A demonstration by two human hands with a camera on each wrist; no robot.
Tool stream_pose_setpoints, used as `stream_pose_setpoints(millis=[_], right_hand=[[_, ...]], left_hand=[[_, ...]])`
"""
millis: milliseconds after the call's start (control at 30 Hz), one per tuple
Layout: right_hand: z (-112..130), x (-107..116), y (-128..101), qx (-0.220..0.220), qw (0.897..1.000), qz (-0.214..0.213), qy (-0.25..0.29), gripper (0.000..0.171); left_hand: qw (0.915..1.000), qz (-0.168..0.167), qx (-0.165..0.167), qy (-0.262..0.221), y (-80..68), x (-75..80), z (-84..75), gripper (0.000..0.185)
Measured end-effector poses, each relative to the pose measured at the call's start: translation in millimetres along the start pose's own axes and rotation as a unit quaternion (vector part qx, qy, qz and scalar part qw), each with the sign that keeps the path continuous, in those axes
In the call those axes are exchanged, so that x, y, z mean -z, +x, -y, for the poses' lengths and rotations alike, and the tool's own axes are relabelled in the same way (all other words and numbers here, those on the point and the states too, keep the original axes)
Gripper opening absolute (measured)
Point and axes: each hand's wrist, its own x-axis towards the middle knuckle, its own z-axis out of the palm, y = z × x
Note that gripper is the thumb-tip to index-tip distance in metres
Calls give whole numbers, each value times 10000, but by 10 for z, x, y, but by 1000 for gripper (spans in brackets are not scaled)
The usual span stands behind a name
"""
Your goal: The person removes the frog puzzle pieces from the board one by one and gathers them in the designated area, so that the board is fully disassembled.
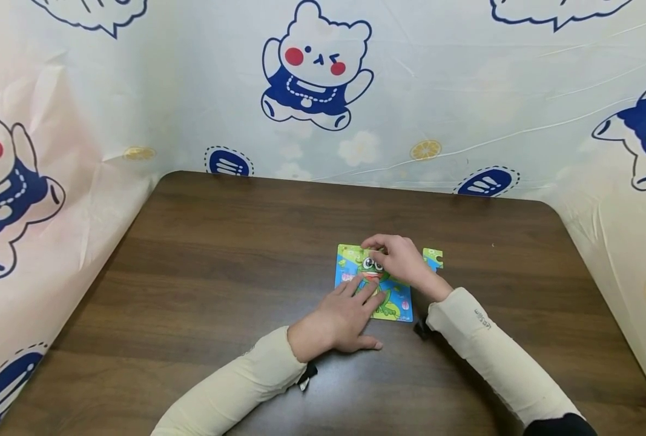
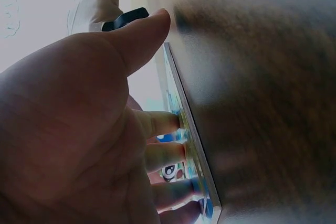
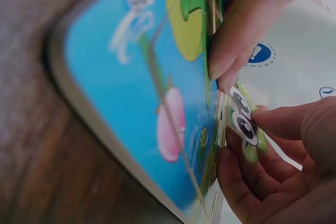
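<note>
A square frog jigsaw puzzle lies flat on the brown table, its picture blue and green. My left hand rests on its lower left part with fingers spread and fairly straight. In the left wrist view, the fingertips touch the board's face while the thumb points away from it. My right hand is over the puzzle's upper edge. Between thumb and fingers it pinches a puzzle piece bearing the frog's two eyes, tilted up from the board.
Another green and blue puzzle piece lies on the table just right of the board, partly hidden behind the right hand. The wooden table ends at a hanging cloth printed with cartoon bears, at the back and both sides.
</note>
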Motion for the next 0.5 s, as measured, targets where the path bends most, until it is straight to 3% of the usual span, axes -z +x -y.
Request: stream_pose_setpoints(millis=[133, 233, 500], right_hand=[[-10, 26, 15, -87, 9994, -39, 340, 23], [-21, 55, 31, -330, 9943, 0, 1011, 23], [28, 190, 35, -1142, 9537, 305, 2766, 33]], left_hand=[[10000, -27, -13, -56, 0, -1, 1, 91], [9999, -56, -39, -96, 2, -3, 6, 91], [9998, -83, -75, -193, 11, -8, 23, 91]])
